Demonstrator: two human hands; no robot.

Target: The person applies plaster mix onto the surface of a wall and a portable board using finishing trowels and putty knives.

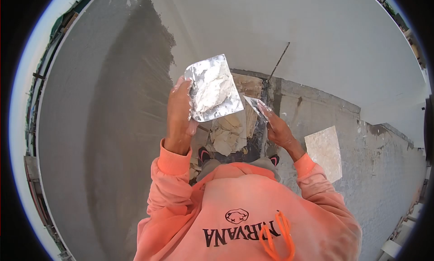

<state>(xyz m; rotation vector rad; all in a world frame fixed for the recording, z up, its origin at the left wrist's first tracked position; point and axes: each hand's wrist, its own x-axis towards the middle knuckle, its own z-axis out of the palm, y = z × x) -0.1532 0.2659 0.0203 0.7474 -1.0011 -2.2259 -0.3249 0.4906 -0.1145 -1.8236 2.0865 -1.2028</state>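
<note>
My left hand [181,107] grips the edge of a flat metal plate [214,88], which is held up in front of a grey wall. A lump of white paste [211,90] lies spread over the plate's face. To the right and slightly lower, my right hand [276,125] is closed on a smaller metal blade [256,106] seen nearly edge-on, with white smears on it. The blade's tip is close to the plate's right edge, apart from it. White residue coats the fingers of both hands.
A dark damp patch [129,75] marks the wall at left. Below stand my shoes [204,155] beside a pale heap of material [227,133]. A whitish square board [324,153] lies at right on rough grey concrete [298,111].
</note>
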